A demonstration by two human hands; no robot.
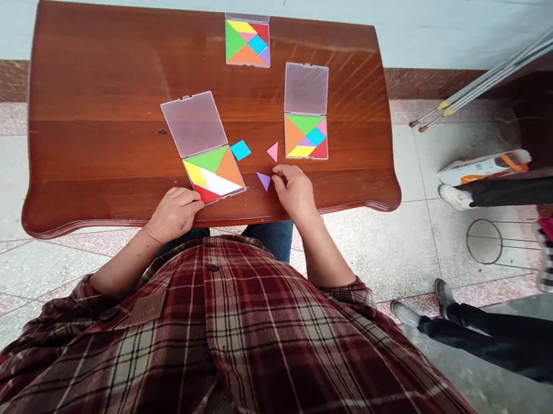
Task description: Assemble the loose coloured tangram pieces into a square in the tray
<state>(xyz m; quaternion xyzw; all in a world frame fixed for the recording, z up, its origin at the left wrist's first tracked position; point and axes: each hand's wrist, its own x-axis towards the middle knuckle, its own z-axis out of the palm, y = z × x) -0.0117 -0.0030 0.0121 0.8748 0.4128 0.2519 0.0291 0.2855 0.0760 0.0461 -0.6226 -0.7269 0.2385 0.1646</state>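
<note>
An open tangram case lies tilted on the table, its frosted lid folded back. Inside are a green triangle, an orange triangle, a yellow parallelogram and a red triangle, around a bare white area. My left hand grips the case's near left corner, fingers closed together. Outside it lie a blue square, a pink triangle and a purple triangle. My right hand rests beside the purple triangle, fingers curled, thumb and fingertip slightly apart, apparently holding nothing.
A filled tangram case stands open at right on the wooden table; another filled case lies at the far edge. Crutches lean at right. Two other people's legs show on that side.
</note>
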